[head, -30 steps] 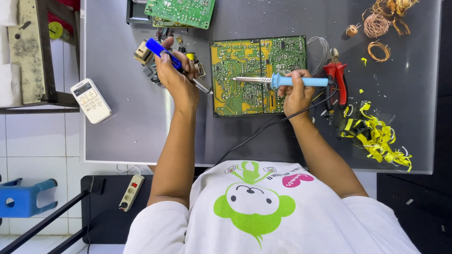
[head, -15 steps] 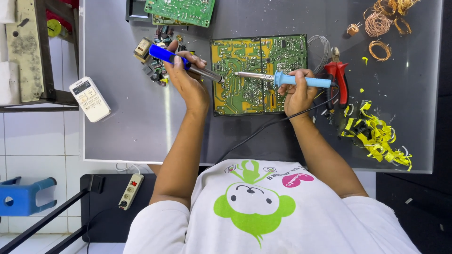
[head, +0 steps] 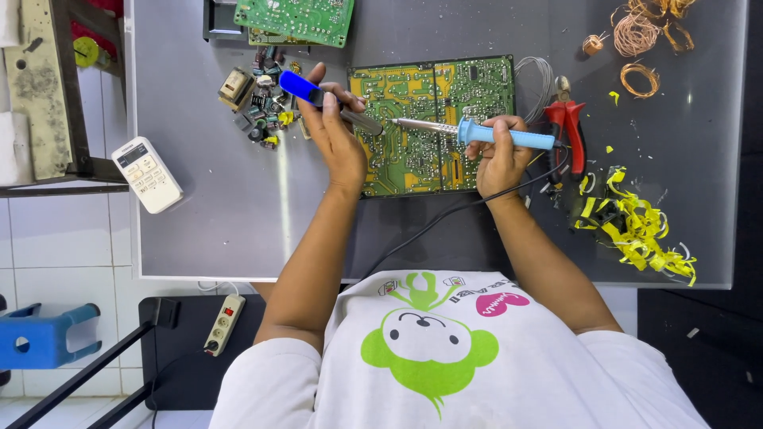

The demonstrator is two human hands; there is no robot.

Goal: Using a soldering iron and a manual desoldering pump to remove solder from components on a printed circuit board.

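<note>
Hidden: iron tip contact on board point(head: 433, 123) too small to confirm.
Left hand point(head: 338, 135): fingers clamped on blue pump point(head: 326, 99), over board's left edge.
Right hand point(head: 497, 155): fingers clamped on iron point(head: 477, 133), tip pointing left.
Board: flat on tabletop point(head: 214, 214).

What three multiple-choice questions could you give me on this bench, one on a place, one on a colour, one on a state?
1. Where is the white remote? A beside the red pliers B near the table's left edge C on the circuit board
2. What colour is the soldering iron's handle? A light blue B black C orange
3. What is the left hand doing? A resting flat and empty B holding a blue-handled tool C lifting the board

Answers: 1 B, it lies far left of the circuit board. 2 A, light blue in the right hand. 3 B, fingers wrap the tool.
</note>
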